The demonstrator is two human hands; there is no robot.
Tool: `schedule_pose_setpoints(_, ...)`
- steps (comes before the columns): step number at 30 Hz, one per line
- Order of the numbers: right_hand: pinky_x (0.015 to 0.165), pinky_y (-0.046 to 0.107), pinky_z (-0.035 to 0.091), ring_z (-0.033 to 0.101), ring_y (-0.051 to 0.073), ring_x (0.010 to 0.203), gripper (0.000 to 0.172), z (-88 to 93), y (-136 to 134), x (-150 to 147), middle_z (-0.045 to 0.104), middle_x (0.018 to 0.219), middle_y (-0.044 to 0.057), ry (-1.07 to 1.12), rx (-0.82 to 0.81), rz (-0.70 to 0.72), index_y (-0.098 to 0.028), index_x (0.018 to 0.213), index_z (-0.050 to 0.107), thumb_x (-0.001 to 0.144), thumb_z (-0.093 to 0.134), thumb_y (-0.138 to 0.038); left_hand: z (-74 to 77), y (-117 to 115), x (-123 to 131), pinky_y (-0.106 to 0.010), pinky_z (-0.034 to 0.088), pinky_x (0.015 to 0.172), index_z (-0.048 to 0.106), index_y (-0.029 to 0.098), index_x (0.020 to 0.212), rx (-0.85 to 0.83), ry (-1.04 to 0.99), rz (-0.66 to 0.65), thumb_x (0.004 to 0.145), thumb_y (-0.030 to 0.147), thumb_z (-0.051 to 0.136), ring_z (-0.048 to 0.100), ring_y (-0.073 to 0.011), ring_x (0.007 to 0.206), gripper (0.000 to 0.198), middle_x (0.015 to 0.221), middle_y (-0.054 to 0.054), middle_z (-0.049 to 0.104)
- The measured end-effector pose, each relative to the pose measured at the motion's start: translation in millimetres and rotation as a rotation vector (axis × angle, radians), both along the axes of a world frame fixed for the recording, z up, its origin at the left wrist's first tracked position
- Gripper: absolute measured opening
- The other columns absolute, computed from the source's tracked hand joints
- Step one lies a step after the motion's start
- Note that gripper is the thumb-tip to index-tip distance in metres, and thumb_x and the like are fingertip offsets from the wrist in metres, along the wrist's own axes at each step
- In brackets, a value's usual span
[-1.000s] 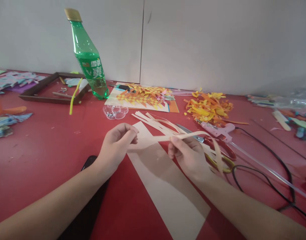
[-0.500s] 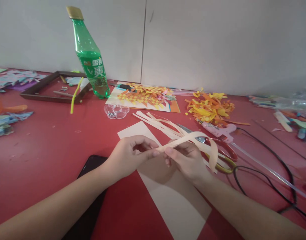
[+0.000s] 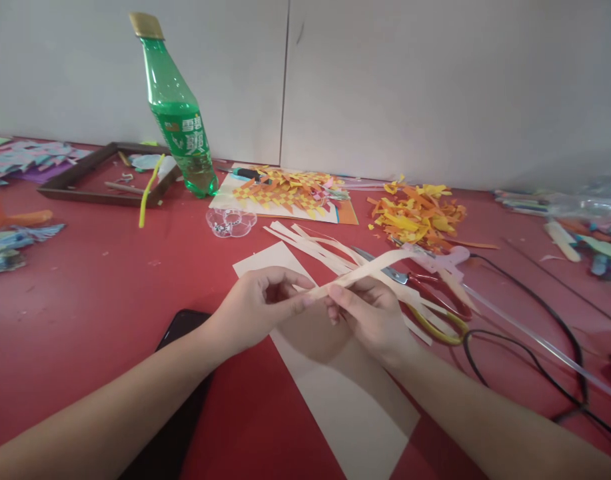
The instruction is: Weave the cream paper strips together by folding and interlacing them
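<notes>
A cream paper strip (image 3: pixel 372 268) is pinched between my two hands above the table. My left hand (image 3: pixel 260 310) grips its near end with thumb and fingers. Close beside it, my right hand (image 3: pixel 370 317) pinches the strip a little farther along, and the free length rises to the right. Below the hands lies a cream sheet of paper (image 3: pixel 345 413), set at a slant. More cream strips (image 3: pixel 310 243) are spread just behind the hands. Scissors (image 3: pixel 435 300) with red and yellow handles rest among them, partly covered by the strips.
A dark phone (image 3: pixel 185 327) lies under my left forearm. Behind are a green bottle (image 3: pixel 182 133), a brown frame (image 3: pixel 75 197), a clear flower-shaped dish (image 3: pixel 231 223), woven paper (image 3: pixel 290 190) and yellow-orange scraps (image 3: pixel 420 213). A pink glue gun (image 3: pixel 450 261) with a black cord (image 3: pixel 545 300) sits right.
The strip's free end has uncurled from a downward loop and now extends up and to the right. Both hands keep nearly the same place and grip.
</notes>
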State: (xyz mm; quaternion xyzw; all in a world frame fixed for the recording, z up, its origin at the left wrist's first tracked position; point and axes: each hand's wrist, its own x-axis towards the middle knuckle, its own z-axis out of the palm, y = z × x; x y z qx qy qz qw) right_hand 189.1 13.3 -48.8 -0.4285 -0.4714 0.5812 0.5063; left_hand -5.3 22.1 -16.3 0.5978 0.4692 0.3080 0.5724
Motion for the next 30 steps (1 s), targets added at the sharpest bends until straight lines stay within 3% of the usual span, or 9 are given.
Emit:
schedule_pose_setpoints(4, 0.052, 0.025, 0.049, 0.057, 0.012, 0.053, 0.02, 8.1, -1, -1, 0.062, 0.058, 0.0, -0.119, 0.041, 0.08, -0.018, 0.074, 0.072, 0.083, 0.069, -0.035, 1.3, 0, 0, -0.022, 0.04, 0.057, 0.07, 0.019, 0.099, 0.04, 0.06, -0.055, 0.081, 0.041, 0.065, 0.052, -0.0117, 0.064, 0.029, 0.071, -0.001, 0.062)
schedule_pose_setpoints(10, 0.051, 0.025, 0.049, 0.056, 0.012, 0.051, 0.023, 18.5, -3, -6, 0.061, 0.055, 0.0, -0.228, 0.056, 0.099, -0.018, 0.067, 0.071, 0.081, 0.069, -0.036, 5.6, -2, 3, -0.023, 0.04, 0.059, 0.073, 0.02, 0.086, 0.166, 0.147, -0.093, 0.084, 0.036, 0.061, 0.053, -0.0122, 0.067, 0.02, 0.081, -0.001, 0.068)
schedule_pose_setpoints(20, 0.05, 0.024, 0.048, 0.055, 0.011, 0.05, 0.014, 4.0, -1, -3, 0.063, 0.057, -0.001, -0.047, 0.031, 0.055, -0.018, 0.073, 0.072, 0.08, 0.072, -0.03, 11.1, -4, 5, -0.023, 0.035, 0.053, 0.072, 0.02, 0.077, 0.183, 0.207, -0.057, 0.084, 0.037, 0.06, 0.047, -0.0112, 0.06, 0.023, 0.073, 0.0, 0.069)
schedule_pose_setpoints(30, 0.047, 0.023, 0.046, 0.054, 0.009, 0.047, 0.018, 0.9, 1, -1, 0.063, 0.057, -0.002, 0.015, 0.009, 0.042, -0.019, 0.068, 0.067, 0.08, 0.072, -0.03, 4.9, -3, 3, -0.022, 0.034, 0.053, 0.067, 0.017, 0.074, 0.098, 0.174, -0.071, 0.083, 0.038, 0.06, 0.045, -0.0112, 0.06, 0.023, 0.07, 0.0, 0.061)
